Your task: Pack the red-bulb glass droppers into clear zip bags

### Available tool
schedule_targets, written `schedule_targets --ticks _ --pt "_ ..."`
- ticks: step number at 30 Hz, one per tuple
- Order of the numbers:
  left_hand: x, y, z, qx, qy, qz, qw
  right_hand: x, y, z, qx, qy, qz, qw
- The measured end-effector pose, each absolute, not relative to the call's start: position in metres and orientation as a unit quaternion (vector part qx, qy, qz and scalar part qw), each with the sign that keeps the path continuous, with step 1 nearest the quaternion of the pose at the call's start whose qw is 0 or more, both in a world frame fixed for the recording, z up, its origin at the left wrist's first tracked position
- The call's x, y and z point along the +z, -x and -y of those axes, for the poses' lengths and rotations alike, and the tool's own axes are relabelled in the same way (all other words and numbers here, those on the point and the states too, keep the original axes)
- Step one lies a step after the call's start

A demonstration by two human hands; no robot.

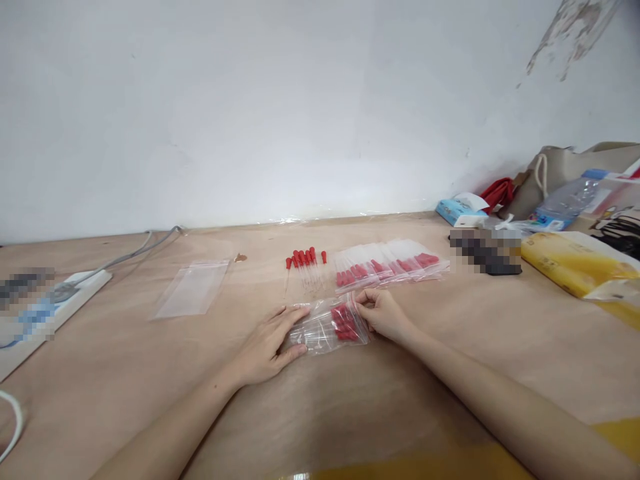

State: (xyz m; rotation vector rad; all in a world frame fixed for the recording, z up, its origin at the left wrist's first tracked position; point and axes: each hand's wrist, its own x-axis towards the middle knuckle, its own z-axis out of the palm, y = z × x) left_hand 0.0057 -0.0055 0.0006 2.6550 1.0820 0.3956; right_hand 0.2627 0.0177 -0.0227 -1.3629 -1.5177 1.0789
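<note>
A clear zip bag (316, 333) lies in front of me, holding several slim clear droppers whose red rubber bulbs point right. My left hand (270, 343) grips the bag's left end, its thumb on the near side and its fingers on the far side. At the zip end, my right hand (381, 315) pinches the bag's edge between thumb and fingers. Just beyond lie loose red-bulbed droppers (303, 260), with one red bulb (324, 257) slightly apart. A row of filled zip bags (393, 263) overlaps behind my right hand. Left of the droppers, a flat unfilled zip bag (193, 288) rests on the table.
A white power strip (83, 300) with a grey cable (135, 252) is at the left. At the right are a yellow tissue pack (575, 263), a blue tissue pack (460, 212), a dark blurred object (493, 257) and a plastic bottle (567, 200). A white wall (250, 120) borders the wooden table (150, 387).
</note>
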Motion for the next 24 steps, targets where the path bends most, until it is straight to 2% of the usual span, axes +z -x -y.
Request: schedule_targets --ticks 3,6,9,12,16,21,24 --pt "0.001 -0.006 0.005 0.137 -0.912 -0.368 0.118 -0.028 -0.261 -0.017 0.356 0.552 0.617 0.434" --pt "0.0 -0.006 0.004 0.14 -0.917 -0.357 0.113 -0.022 -0.263 -0.015 0.345 0.508 0.669 0.417" --pt "0.0 -0.006 0.003 0.133 -0.921 -0.349 0.111 -0.012 -0.27 -0.013 0.37 0.451 0.722 0.371" --pt "0.0 -0.006 0.003 0.127 -0.922 -0.348 0.109 -0.007 -0.277 -0.012 0.429 0.489 0.672 0.353" --pt "0.001 -0.007 0.003 0.12 -0.923 -0.349 0.106 -0.009 -0.276 -0.01 0.468 0.567 0.579 0.351" --pt "0.002 -0.007 0.003 0.113 -0.924 -0.347 0.111 -0.016 -0.265 -0.012 0.434 0.548 0.62 0.358" --pt "0.001 -0.006 0.004 0.116 -0.923 -0.348 0.114 -0.016 -0.264 -0.009 0.491 0.511 0.595 0.379"
